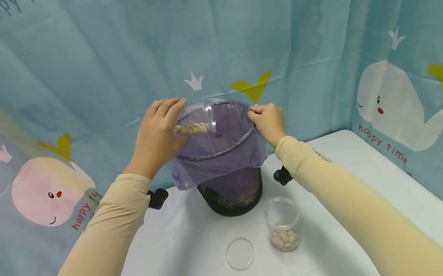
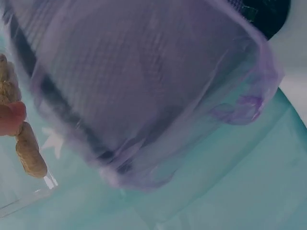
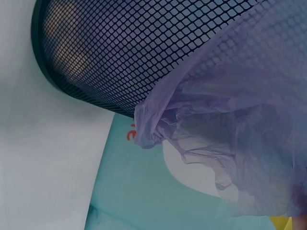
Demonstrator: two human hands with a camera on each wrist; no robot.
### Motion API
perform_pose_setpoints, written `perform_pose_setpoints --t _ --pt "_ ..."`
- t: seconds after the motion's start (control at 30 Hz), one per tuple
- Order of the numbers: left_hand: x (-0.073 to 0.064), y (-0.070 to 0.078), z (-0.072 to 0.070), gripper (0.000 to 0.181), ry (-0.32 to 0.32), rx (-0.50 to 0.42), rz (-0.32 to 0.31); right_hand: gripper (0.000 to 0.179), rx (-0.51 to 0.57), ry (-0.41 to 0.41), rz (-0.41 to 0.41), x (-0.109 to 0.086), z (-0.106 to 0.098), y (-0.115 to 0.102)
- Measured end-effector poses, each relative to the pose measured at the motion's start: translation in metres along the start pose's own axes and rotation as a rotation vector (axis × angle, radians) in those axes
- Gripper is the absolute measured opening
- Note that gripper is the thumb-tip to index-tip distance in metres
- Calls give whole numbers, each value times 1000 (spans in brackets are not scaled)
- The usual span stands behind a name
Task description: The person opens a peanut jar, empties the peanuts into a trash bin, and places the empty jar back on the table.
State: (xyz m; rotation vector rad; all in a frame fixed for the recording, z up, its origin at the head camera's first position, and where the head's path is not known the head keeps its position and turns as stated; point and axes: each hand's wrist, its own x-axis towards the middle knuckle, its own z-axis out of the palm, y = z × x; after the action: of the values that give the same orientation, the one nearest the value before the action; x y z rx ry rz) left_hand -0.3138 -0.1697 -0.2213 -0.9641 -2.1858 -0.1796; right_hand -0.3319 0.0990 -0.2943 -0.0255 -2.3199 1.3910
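In the head view, my left hand (image 1: 158,136) grips a clear plastic jar (image 1: 210,116), tipped onto its side with its mouth to the right above the bin. Unshelled peanuts (image 1: 192,129) lie along the jar's lower wall; the left wrist view shows these peanuts (image 2: 31,155) beside a fingertip. Below is a black mesh waste bin (image 1: 233,194), lined with a thin purple bag (image 1: 219,167) folded over its rim. My right hand (image 1: 269,121) pinches the bag at the bin's right rim. Dark and reddish contents show dimly through the mesh near the bottom.
A second clear jar (image 1: 282,215), partly filled with small beige pieces (image 1: 284,239), stands upright in front of the bin. Left of it, a round clear lid (image 1: 241,254) lies flat on the white table (image 1: 173,268). Blue printed curtains (image 1: 145,48) hang behind and at both sides.
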Motion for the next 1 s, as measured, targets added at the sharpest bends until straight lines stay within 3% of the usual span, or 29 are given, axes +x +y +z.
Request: perform_pose_setpoints --t 0.13,0.27,0.33,0.5,0.57,0.7,0.83,0.9,1.0 --pt "-2 -4 -3 75 44 -10 -25 31 18 -10 -8 0 2 -1" --pt "-9 -6 -1 74 -35 5 29 31 27 -21 5 -1 5 0" --pt "-12 -5 0 75 -43 5 30 32 27 -28 10 -1 5 0" --pt "-8 -5 -2 75 54 -11 -29 33 26 -19 -6 0 3 0" --pt "-7 -4 -1 73 38 -11 -21 33 27 -14 -9 1 2 1" --pt "-11 -1 3 75 -63 3 21 32 22 -10 -1 1 1 3" --pt "-10 -2 0 80 -20 -3 -34 31 12 -11 -8 1 2 2" --pt "-9 -3 -2 78 -8 -2 -33 31 11 -13 -11 1 2 1" --pt "-10 -3 -1 78 -43 -4 -15 32 13 -15 -9 0 3 1"
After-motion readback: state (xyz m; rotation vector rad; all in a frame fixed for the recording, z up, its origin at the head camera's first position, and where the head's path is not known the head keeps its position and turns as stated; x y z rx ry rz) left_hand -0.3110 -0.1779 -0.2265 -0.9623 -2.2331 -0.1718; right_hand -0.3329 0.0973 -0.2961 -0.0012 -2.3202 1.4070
